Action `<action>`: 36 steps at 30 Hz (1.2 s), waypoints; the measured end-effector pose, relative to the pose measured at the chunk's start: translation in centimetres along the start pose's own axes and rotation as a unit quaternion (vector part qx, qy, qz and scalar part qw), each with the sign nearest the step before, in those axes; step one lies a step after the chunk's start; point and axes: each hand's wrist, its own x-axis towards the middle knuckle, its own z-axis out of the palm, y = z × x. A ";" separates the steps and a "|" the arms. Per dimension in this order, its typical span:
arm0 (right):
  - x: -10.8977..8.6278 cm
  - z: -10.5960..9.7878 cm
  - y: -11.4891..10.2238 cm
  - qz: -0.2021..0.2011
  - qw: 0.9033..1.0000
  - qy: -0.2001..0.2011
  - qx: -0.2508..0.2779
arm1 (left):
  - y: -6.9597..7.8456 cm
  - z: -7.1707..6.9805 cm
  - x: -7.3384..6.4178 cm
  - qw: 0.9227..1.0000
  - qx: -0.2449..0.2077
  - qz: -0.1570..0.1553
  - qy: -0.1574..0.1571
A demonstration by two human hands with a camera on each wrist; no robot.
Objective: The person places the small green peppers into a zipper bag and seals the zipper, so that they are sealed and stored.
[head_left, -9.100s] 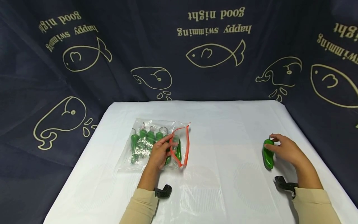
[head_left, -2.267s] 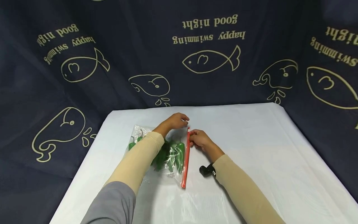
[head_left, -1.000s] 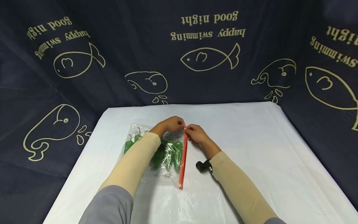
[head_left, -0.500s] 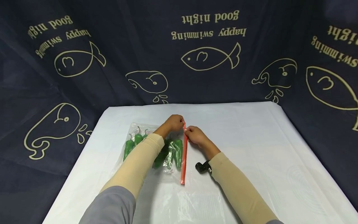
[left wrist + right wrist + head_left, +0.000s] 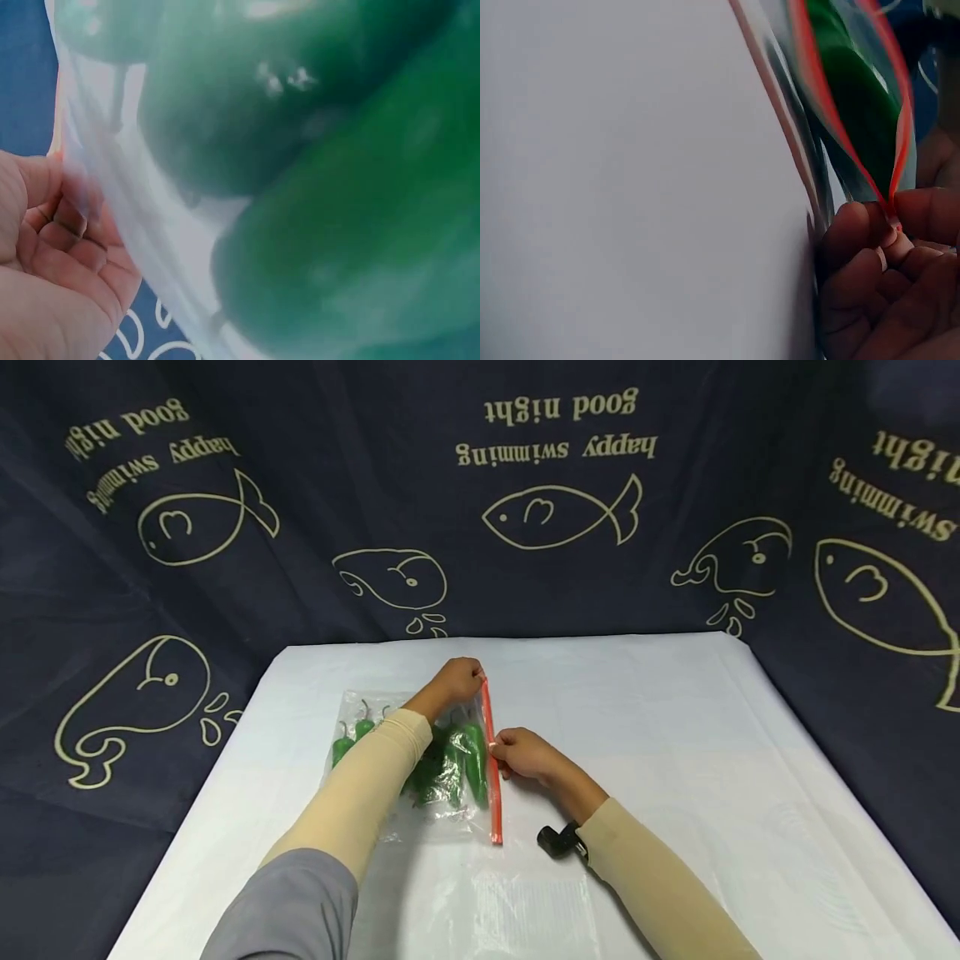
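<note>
A clear zip bag lies on the white table with several green peppers inside. My left hand pinches its far corner, at the end of the red zip strip. In the left wrist view, thumb and fingers of the left hand grip the film edge beside large, blurred peppers. My right hand pinches the strip near its middle, where a small pale slider shows. In the right wrist view, the two red edges stand parted and meet at the right fingertips. My left forearm hides part of the bag.
The white table extends to the right of the bag. A dark blue curtain with fish and whale drawings rises behind and at both sides. A black wrist camera sits on my right wrist.
Earlier the bag's mouth gaped and my right hand held a pepper at the right. Both hands then met at the strip's far end; my right hand has since slid along it toward me.
</note>
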 end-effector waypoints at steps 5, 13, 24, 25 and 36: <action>-2.4 0.2 0.1 -0.004 0.999 -0.042 -0.016 | -0.4 -0.4 0.7 1.000 0.013 0.005 -0.001; -5.8 0.8 1.0 -0.011 0.995 -0.096 -0.028 | 0.1 0.0 1.5 1.000 0.008 -0.016 -0.003; -8.2 1.6 1.1 -0.021 0.989 -0.142 -0.045 | -0.1 -0.1 1.2 0.998 0.043 -0.049 0.010; -8.2 1.6 1.1 -0.022 0.988 -0.141 -0.052 | -0.1 -0.1 1.2 0.998 0.045 -0.051 0.009; -8.0 0.8 0.5 -0.066 0.979 -0.131 -0.142 | 0.3 -0.4 0.6 0.998 0.022 -0.048 0.031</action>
